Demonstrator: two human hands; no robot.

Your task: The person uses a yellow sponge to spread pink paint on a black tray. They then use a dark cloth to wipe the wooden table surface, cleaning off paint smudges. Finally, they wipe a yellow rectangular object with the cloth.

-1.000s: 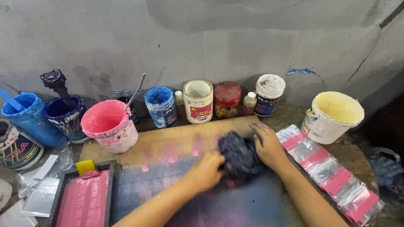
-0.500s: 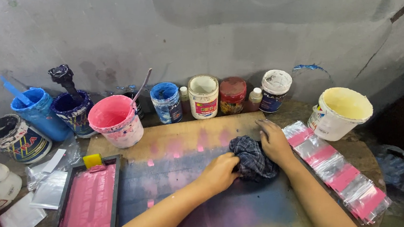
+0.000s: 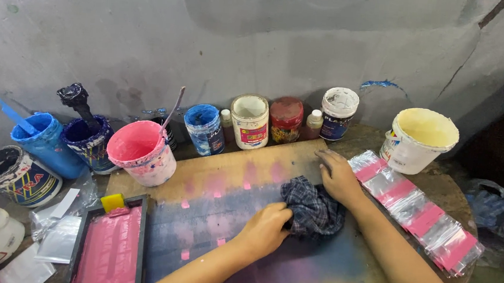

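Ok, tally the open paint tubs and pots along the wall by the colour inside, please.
Blue: 3, light blue tub, dark blue tub, small blue pot
Pink: 1, pink tub
Yellow: 1, yellow bucket
White: 1, white pot
Total: 6

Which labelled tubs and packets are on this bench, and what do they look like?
White tub: back row, round, open, red-and-white label.
Red-lidded jar: right of it, dark patterned label.
White-lidded jar: further right, dark blue label.
Clear packets: row at right edge, pink cards inside.
Cream bucket: back right, partly labelled.
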